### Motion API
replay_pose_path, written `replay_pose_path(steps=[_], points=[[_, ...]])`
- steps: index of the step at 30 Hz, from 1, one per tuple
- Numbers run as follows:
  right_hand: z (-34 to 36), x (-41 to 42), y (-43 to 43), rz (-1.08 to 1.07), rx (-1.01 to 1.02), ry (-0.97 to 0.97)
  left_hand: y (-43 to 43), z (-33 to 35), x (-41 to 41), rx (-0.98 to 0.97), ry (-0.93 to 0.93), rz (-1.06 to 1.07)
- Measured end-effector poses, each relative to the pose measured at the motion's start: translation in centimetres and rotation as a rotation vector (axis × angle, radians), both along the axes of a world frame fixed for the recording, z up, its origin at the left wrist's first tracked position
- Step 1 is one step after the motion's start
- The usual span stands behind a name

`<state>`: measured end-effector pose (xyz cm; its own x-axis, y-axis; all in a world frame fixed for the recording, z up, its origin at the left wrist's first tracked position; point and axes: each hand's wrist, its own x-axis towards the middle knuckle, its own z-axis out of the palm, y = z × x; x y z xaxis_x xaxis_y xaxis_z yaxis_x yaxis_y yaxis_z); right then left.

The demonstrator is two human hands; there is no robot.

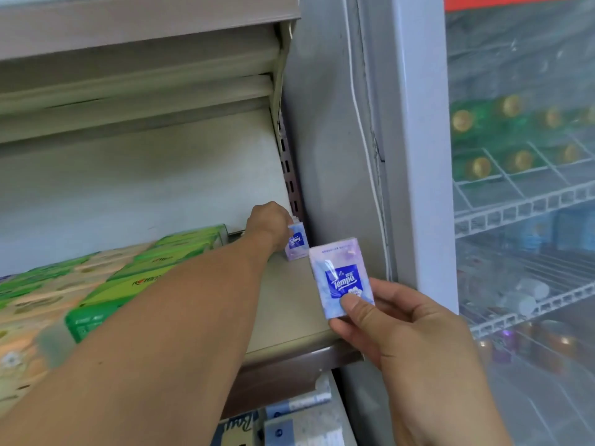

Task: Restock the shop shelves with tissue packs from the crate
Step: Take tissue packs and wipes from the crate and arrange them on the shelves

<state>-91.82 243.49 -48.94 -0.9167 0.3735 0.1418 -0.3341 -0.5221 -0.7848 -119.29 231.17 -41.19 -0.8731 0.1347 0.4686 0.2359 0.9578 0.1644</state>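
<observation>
drinks fridge (pixel 418 188) is filling the right side w/ bottles behind glass, and the shelf (pixel 289 304) is running along the left, w/ green packs (pixel 135 278) lying in rows over its left part and bare board showing at its right end. left arm is reaching diagonally to the back right corner, where the left hand (pixel 269 225) is curling over the top of a standing pack (pixel 297 243), upright on its short end, label facing out, right by the slotted upright. fingertips are hidden, but it looks to be grasping that pack. right hand (pixel 412 346) is hovering just off the shelf's front right edge, pinching a second pack (pixel 341 281) by its lower corner betw. thumb and fingers, long axis upright and tilting slightly left. the bare spot is lying in front of the standing pack, i.e. inward and left of the second pack, so the right hand is the nearer one for the next placement, prob. needing only a short push inward w/ the pack kept upright.
</observation>
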Motion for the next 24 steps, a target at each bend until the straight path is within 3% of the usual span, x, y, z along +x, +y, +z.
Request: replay_pose_path(steps=[16, 21, 24], points=[[-0.2, 1.1, 0.4, 0.011, -0.031, 0.026, -0.2, 1.0, 1.6, -0.119, 0.022, 0.029], [-0.3, 1.5, -0.7, 0.021, -0.066, 0.004, 0.0, 4.2, 6.6, 0.036, 0.061, -0.020], [-0.7, 2.9, -1.4, 0.037, -0.088, -0.005, -0.7, 5.9, 12.0, 0.373, -0.052, -0.182]])
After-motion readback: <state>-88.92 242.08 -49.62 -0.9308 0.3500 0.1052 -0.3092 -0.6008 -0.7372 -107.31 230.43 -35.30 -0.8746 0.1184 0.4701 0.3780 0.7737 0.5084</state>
